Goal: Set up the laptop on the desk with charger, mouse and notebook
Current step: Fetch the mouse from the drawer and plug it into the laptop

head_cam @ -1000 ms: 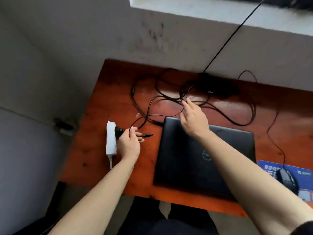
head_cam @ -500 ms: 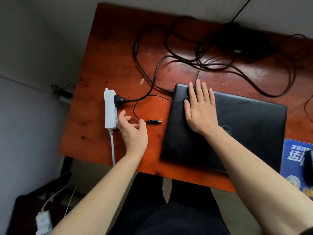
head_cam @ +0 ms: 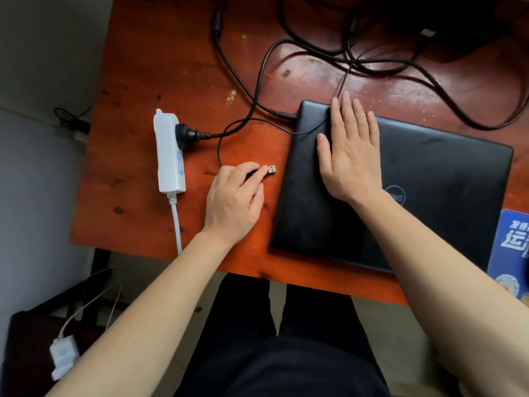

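Note:
A closed black laptop (head_cam: 423, 196) lies on the reddish wooden desk (head_cam: 160, 67). My right hand (head_cam: 349, 156) rests flat on its lid near the back left corner, fingers spread. My left hand (head_cam: 234, 196) pinches the black USB plug (head_cam: 270, 169) of a thin cable just left of the laptop. The charger's black power plug (head_cam: 186, 135) sits in a white power strip (head_cam: 169, 153), and its thick cable (head_cam: 257, 81) runs to the laptop's back left edge. The charger brick (head_cam: 458, 27) lies at the far back.
A blue mouse pad (head_cam: 512, 245) shows at the right edge; the mouse is out of frame. Tangled black cables (head_cam: 372, 58) cover the back of the desk. The strip's white cord (head_cam: 177, 224) hangs over the front edge. My legs are under the desk.
My left hand moved right from the power strip and took hold of the USB plug. My right hand stayed flat on the laptop lid. The camera tilted further down.

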`<state>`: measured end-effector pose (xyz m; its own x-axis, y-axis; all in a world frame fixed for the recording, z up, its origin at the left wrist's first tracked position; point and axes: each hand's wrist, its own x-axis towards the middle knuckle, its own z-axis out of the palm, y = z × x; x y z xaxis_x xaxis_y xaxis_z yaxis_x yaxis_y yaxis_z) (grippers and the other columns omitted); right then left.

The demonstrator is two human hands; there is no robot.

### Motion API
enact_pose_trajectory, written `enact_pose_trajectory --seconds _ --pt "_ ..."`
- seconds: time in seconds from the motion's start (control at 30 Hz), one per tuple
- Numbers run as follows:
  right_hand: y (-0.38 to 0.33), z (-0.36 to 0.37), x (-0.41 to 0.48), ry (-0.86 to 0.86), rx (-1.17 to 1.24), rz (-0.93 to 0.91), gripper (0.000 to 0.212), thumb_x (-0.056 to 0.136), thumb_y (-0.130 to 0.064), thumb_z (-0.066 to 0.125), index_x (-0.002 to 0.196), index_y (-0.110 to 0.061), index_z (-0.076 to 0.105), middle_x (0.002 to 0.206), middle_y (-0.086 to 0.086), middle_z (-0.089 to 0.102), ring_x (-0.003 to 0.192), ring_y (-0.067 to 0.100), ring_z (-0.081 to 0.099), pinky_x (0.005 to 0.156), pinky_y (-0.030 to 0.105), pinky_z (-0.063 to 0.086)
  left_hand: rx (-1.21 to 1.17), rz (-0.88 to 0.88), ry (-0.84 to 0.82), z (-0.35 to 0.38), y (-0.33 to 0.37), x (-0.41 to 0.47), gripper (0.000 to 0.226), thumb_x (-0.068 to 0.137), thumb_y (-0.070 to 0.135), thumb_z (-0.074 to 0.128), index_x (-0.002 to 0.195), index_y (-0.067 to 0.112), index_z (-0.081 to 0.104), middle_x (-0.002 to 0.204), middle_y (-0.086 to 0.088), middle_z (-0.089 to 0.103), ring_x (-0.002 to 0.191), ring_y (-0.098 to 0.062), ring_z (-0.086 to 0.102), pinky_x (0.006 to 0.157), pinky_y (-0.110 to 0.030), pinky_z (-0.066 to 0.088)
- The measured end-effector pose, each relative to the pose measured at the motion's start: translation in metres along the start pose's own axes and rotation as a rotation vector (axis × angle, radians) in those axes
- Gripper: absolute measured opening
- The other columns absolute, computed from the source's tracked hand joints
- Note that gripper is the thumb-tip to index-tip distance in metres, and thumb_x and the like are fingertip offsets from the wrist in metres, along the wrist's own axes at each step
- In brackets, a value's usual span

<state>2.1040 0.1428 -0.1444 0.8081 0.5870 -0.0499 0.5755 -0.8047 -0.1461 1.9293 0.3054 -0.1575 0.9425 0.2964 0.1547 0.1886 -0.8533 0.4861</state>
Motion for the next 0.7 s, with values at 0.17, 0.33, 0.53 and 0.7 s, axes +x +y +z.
enact_pose_trajectory --seconds 0.17,0.33,0.53,0.7 --pt "-0.0005 -0.0001 -0.0001 0.014 0.009 0.002 0.063 0.105 -0.039 0.024 0.16 -0.01 0.011 0.168 0.011 0.009 0.156 0.024 0.005 0.126 0.044 0.004 -0.012 0.006 0.02 0.0005 0.0002 0.0009 0.031 0.098 0.017 0.059 0.126 0.006 0.066 0.117 -0.009 0.064 0.096 -0.025 0.055 0.078 -0.038 0.051" --pt "-0.0009 0.0001 -0.0001 0.021 0.026 0.017 0.064 0.105 -0.04 0.024 0.16 -0.009 0.011 0.168 0.01 0.01 0.156 0.022 0.005 0.126 0.044 0.004 -0.002 -0.032 0.035 0.0006 0.0044 0.0055 0.034 0.096 0.022 0.064 0.125 0.004 0.066 0.105 -0.013 0.064 0.086 -0.026 0.055 0.074 -0.037 0.05" --pt "-0.0008 -0.0003 -0.0009 0.053 0.07 0.027 0.063 0.105 -0.039 0.029 0.159 -0.009 0.015 0.168 0.01 0.015 0.155 0.022 0.009 0.126 0.043 0.005 -0.064 -0.128 0.102 0.0014 0.0034 0.0051 0.029 0.093 0.02 0.069 0.115 0.001 0.07 0.091 -0.015 0.062 0.083 -0.027 0.059 0.074 -0.035 0.051" --pt "-0.0022 0.001 -0.0024 0.102 0.093 0.028 0.063 0.106 -0.039 0.031 0.158 -0.006 0.019 0.166 0.012 0.019 0.155 0.024 0.013 0.126 0.041 0.006 -0.089 -0.148 0.104 0.0018 0.0015 0.0055 0.026 0.096 0.021 0.064 0.112 0.002 0.07 0.096 -0.013 0.065 0.088 -0.025 0.06 0.081 -0.032 0.049"
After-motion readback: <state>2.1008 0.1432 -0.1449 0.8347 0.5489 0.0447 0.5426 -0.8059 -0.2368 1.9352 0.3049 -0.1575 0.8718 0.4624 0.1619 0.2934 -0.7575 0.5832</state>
